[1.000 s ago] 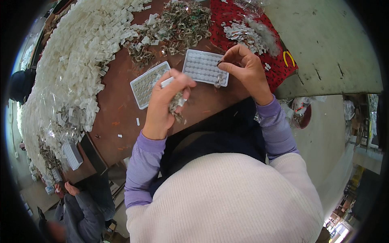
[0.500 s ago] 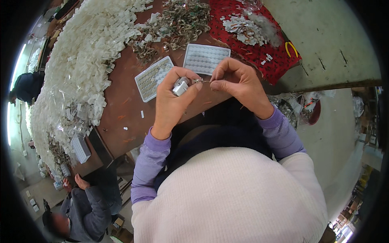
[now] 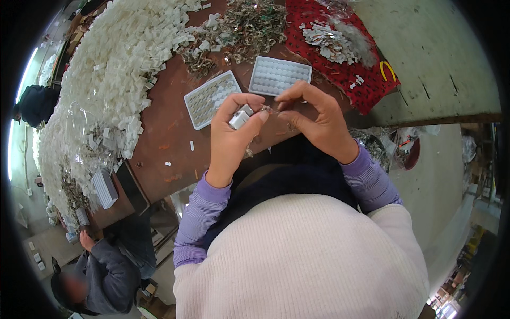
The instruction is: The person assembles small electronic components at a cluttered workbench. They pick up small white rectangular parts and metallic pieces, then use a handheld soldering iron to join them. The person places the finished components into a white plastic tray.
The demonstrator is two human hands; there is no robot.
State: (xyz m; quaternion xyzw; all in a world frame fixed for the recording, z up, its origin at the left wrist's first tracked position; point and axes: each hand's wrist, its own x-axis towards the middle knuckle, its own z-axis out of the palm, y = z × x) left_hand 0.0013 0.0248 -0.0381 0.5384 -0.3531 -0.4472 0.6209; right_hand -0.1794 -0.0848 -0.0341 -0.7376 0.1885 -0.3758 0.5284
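Note:
My left hand (image 3: 232,139) is closed around a small white plastic block (image 3: 241,117), which rests against the curled fingers. Between its thumb and forefinger sticks out a small shiny metal-and-wire piece (image 3: 266,109), too fine to make out fully. Just to the right, my right hand (image 3: 323,121) has thumb and forefinger apart, their tips close to that piece but not on it. Under the right thumb a thin strand shows faintly. Beyond the hands lie two white trays with rows of round pieces, the left tray (image 3: 191,112) tilted and the right tray (image 3: 254,90) straighter.
A huge heap of whitish plastic pieces (image 3: 114,69) covers the brown table's left side. Tangled wire parts (image 3: 249,26) lie at the back. On a red cloth (image 3: 366,98) are flat white pieces (image 3: 326,40) and yellow-handled pliers (image 3: 388,71). Another person (image 3: 106,276) sits lower left.
My right thumb and forefinger have parted and come off the thin wire at the left fingertips. My left hand still holds the white block. The whole view has shifted slightly.

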